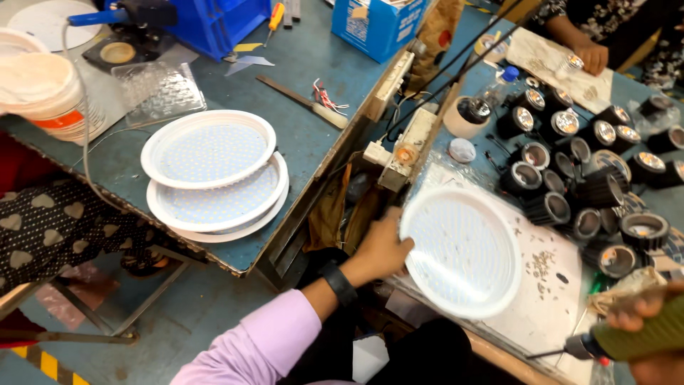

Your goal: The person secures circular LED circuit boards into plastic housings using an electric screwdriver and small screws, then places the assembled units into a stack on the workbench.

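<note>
- The left hand grips the left rim of a round white plastic lamp panel dotted with small diodes, fingers curled on its edge.
- The panel lies flat on the blue-grey desk, beside black cylindrical lamp housings.
- The right hand, fingers wrapped tight, holds a green-handled power screwdriver near the panel's lower right.
</note>
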